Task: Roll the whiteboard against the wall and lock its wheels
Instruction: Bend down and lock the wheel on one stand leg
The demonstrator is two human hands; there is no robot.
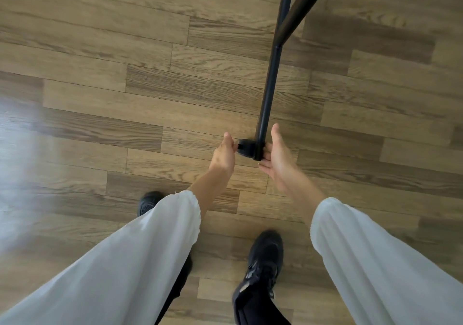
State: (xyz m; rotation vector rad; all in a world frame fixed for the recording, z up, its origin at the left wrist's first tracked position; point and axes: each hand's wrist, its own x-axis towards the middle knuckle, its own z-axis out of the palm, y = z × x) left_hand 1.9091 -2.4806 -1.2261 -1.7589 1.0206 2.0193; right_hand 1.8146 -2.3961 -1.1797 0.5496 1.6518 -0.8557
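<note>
Wood-plank floor (pixel 125 79) — two black shoes (pixel 265 254) on it.

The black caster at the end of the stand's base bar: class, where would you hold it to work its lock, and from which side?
Probably pinch the small tab on the caster from its left, where it juts out; steady the base bar from the right.

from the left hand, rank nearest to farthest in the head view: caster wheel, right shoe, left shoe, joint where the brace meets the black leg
1. caster wheel, touching the left hand, just to its right
2. left shoe, below, to the left
3. right shoe, below, to the right, roughly as far as the next
4. brace joint, above, to the right
</note>
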